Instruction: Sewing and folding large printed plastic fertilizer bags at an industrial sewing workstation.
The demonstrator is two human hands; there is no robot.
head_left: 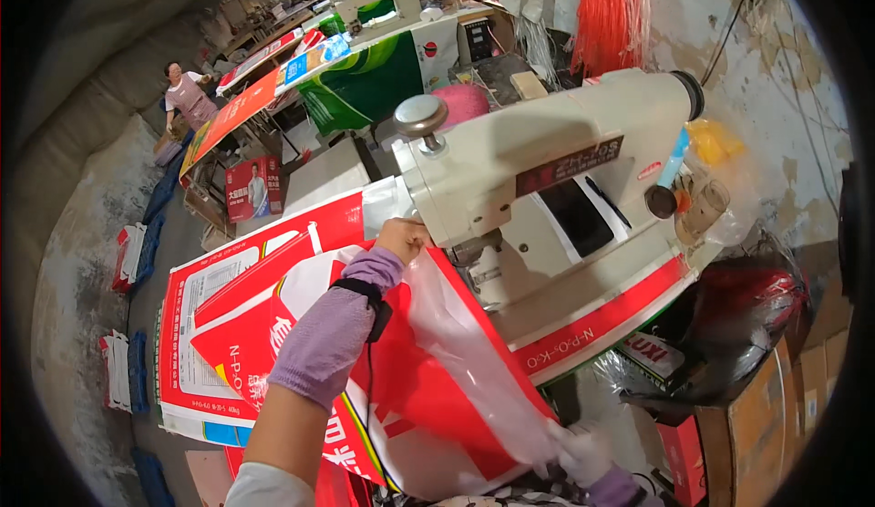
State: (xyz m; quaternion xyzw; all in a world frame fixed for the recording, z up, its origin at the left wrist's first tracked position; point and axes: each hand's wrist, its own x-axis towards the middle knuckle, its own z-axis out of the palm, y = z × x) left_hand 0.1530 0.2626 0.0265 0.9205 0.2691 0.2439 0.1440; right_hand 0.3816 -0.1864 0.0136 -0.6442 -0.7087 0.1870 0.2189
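Bag [410, 370] slants between hands, upper end beside the sewing machine [510, 156]. Left hand [404, 237]: grip pinching the edge, presumably to steady it. Right hand [583, 457] blurred at lower corner, perhaps for tautness; can't tell whether grasping.

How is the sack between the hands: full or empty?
Empty, apparently: the sack looks thin and creased between left hand and right hand.

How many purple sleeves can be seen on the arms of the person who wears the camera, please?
2. The left purple sleeve is below the left hand; the right purple sleeve is below the blurred right hand, only partly visible at the lower edge.
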